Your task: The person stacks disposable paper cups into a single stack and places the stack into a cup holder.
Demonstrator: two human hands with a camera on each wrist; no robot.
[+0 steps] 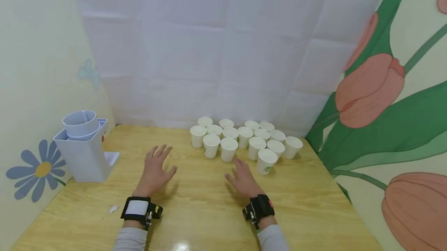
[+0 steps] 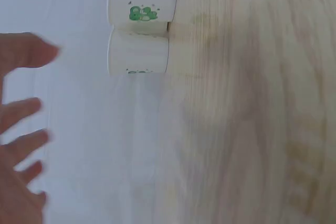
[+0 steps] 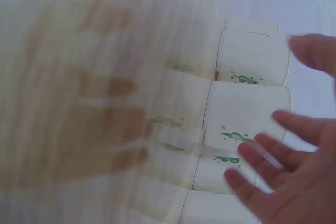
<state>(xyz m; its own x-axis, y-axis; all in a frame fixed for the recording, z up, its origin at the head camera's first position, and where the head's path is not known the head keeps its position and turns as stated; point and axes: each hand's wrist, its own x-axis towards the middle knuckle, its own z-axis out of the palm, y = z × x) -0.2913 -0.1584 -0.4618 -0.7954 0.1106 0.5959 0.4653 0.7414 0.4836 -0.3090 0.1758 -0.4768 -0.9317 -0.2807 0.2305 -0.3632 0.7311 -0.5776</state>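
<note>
Several white paper cups (image 1: 229,150) stand upright in a cluster toward the back right of the table; green prints show on some in both wrist views. My left hand (image 1: 155,171) hovers over the table left of the cups, fingers spread, holding nothing. In the left wrist view a cup (image 2: 142,1) stands apart from that hand (image 2: 21,140). My right hand (image 1: 244,179) is just in front of the cups, fingers extended and holding nothing. The nearest cup (image 1: 267,161) is to its right. In the right wrist view the fingers overlap a cup (image 3: 247,111); contact cannot be told.
On the left of the table stands a pale lavender container (image 1: 84,158) with a round cup-like piece (image 1: 81,123) on top. A small white scrap (image 1: 113,208) lies near the left edge. White cloth (image 1: 223,49) hangs behind the table, and painted walls flank it.
</note>
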